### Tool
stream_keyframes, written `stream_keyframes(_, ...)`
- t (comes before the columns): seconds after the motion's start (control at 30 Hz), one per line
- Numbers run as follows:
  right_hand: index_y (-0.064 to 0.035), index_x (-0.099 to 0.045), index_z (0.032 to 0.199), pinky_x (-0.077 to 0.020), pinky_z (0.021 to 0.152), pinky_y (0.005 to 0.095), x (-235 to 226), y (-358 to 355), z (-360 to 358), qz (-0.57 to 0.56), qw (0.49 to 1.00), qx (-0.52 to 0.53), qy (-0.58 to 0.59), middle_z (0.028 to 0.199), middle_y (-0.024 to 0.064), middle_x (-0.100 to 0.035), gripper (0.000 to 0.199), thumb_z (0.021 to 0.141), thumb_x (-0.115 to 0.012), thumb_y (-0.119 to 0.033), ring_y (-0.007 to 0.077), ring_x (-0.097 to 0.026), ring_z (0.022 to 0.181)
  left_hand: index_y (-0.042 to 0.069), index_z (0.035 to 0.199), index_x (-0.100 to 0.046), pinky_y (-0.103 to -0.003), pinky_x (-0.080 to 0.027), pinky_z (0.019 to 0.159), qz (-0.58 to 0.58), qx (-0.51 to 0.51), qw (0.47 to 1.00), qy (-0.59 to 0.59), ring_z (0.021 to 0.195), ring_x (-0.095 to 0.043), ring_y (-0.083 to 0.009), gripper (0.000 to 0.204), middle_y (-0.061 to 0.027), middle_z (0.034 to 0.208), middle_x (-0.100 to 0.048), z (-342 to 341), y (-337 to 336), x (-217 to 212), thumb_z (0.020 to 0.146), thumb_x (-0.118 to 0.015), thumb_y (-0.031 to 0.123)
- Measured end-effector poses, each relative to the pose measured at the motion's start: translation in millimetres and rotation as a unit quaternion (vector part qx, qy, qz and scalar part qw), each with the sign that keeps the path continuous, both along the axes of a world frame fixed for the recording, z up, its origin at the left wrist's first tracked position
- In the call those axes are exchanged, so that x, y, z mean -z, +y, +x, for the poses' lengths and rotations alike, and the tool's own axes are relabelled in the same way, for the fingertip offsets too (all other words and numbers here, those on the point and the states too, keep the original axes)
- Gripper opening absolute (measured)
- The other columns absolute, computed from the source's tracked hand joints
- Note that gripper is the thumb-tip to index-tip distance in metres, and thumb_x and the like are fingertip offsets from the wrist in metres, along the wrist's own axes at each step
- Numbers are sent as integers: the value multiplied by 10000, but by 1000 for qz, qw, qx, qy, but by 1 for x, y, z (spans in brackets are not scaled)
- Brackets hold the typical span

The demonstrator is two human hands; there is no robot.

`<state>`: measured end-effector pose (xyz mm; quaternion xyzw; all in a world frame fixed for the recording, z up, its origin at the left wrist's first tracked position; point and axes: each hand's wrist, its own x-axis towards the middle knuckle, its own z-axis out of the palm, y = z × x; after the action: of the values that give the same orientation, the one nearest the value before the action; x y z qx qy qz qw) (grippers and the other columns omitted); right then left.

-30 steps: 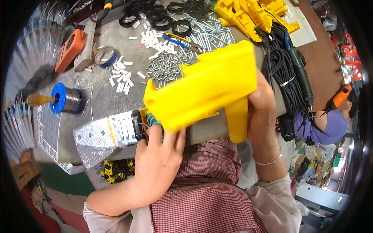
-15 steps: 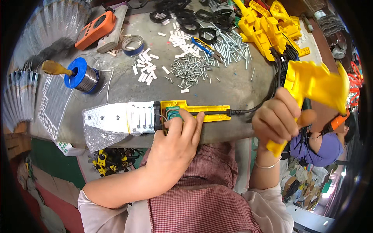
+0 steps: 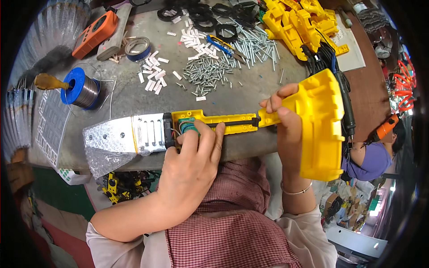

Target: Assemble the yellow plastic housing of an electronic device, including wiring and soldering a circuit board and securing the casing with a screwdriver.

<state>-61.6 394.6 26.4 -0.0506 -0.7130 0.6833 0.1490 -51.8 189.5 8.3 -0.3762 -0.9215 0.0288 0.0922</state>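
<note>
A tool with a silver slotted metal body, partly in bubble wrap, lies across the bench's near edge. Joined to its right end is a yellow handle half, with a green circuit board, thin wires and a black cord sleeve inside. My left hand is closed over this handle, fingertips pressing at the board and the sleeve; its thumb is hidden. My right hand grips a yellow plastic cover by its narrow stem. The stem's tip reaches the handle's right end; whether they touch I cannot tell.
Beyond the tool lie short screws, long screws, white strips, a utility knife and black rings. A solder spool stands left; yellow housings are piled far right. Another person's purple sleeve shows right.
My right hand has brought the yellow cover left and down to the handle's cord end, turning it. My left hand stays on the handle. The whole view has shifted slightly.
</note>
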Motion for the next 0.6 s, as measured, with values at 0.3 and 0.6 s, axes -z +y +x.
stream_keyframes(0.3,-46,-503,1095,-449,960,387,6,-14,6,75,997,-28,-11,982,51,-504,291,808,-542,-20,158,-511,898,51,1379,-523,-249,-417,509,22,-17,1000,-6,827,-492,-182,596,-131,1169,-538,2,-1,4,794,-570,152)
stream_keyframes(0.6,-6,-545,1043,-472,784,382,13,-42,-11,355,925,-123,-60,970,178,-578,331,758,-706,-57,377,-575,904,-17,1073,-646,-311,-526,686,275,-7,957,-92,1039,-600,-289,325,-171,1157,-620,11,-35,-10,783,-642,130)
